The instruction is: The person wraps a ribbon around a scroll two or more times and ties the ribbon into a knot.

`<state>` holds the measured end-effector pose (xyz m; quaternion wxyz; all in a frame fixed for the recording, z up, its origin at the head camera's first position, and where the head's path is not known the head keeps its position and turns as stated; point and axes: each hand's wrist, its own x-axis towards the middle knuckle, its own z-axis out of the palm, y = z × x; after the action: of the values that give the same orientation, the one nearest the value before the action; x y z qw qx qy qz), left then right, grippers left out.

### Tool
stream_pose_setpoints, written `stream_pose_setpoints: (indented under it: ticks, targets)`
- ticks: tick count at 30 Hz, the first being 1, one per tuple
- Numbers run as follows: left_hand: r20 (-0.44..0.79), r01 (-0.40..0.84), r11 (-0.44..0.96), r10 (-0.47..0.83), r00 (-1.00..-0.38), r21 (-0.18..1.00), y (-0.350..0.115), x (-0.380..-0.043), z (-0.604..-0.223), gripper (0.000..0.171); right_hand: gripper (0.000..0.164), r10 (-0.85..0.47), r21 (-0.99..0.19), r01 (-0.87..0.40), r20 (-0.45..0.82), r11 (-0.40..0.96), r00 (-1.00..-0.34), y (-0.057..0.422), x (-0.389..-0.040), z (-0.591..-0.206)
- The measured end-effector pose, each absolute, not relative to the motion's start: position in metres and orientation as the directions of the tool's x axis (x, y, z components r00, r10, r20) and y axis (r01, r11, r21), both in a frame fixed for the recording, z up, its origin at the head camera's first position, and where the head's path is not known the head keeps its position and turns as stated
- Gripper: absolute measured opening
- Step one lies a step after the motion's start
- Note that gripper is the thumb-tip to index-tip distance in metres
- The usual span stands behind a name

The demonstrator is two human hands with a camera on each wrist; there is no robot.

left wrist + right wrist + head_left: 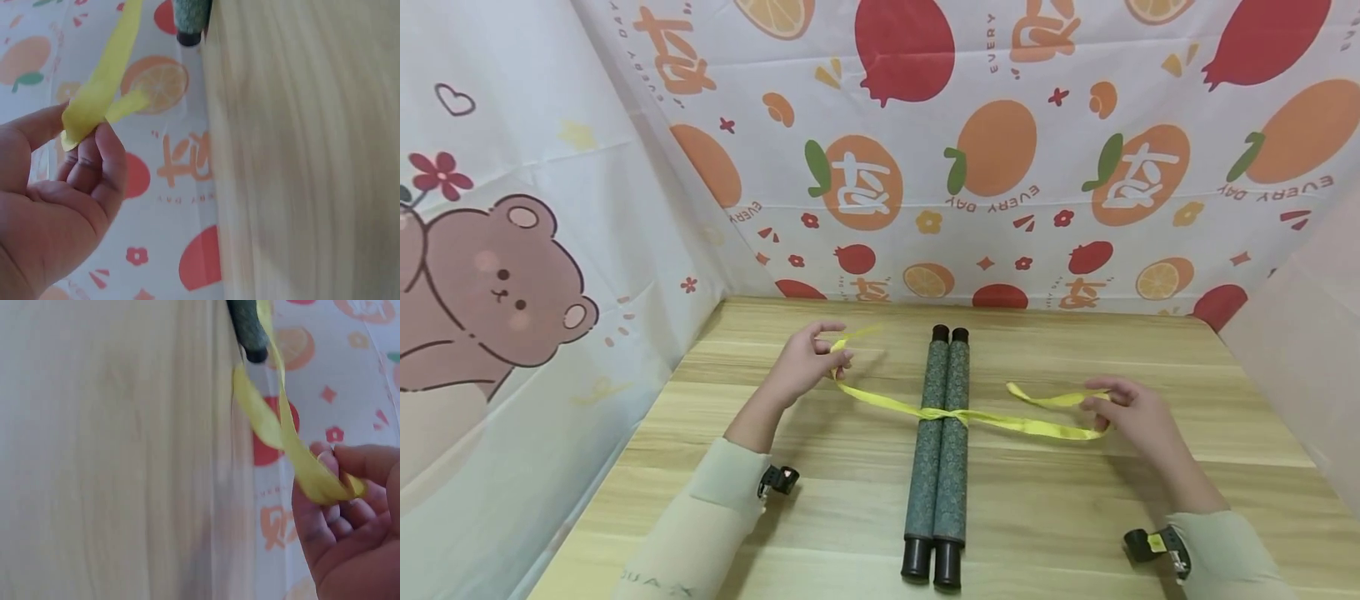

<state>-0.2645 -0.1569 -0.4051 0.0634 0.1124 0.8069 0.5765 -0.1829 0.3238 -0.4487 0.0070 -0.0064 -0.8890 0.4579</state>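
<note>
A scroll [951, 483] rolled from both ends into two green patterned rolls with dark end knobs lies on the table, side by side, pointing away from me. Around its middle runs a yellow ribbon [880, 401], crossed or knotted on top. To the left, my left hand [805, 362] pinches one ribbon end between thumb and fingers, a short tail [128, 105] sticking out past them. On the right side my right hand [1138, 417] pinches the other end, whose loose tail [259, 415] hangs back toward the scroll. Both ribbon lengths stretch outward above the wood, sagging slightly.
The light wooden table [1045, 508] runs back to a fruit-printed cloth [917, 192]. A white cloth with a bear print [512, 283] hangs at the left. Small black wrist cameras [778, 480] sit on both sleeves.
</note>
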Motion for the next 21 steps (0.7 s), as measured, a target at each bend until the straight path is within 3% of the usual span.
stream_pose_setpoints:
  ticks: [8, 15, 21]
  targets:
    - [-0.036, 0.047, 0.486, 0.161, -0.986, 0.873, -0.179, -0.269, -0.409, 0.058, 0.041, 0.135, -0.717, 0.050, 0.063, 0.695, -0.989, 0.343, -0.179, -0.446]
    - [-0.047, 0.068, 0.704, 0.142, -0.989, 0.707, -0.182, -0.266, -0.410, 0.050, 0.043, 0.105, -0.624, 0.017, 0.106, 0.781, -0.989, 0.335, -0.179, -0.442]
    - [-0.029, 0.166, 0.735, 0.245, -0.969, 0.658, -0.163, -0.260, -0.408, 0.034, 0.037, 0.013, -0.615, -0.061, 0.115, 0.786, -0.993, 0.310, -0.185, -0.439]
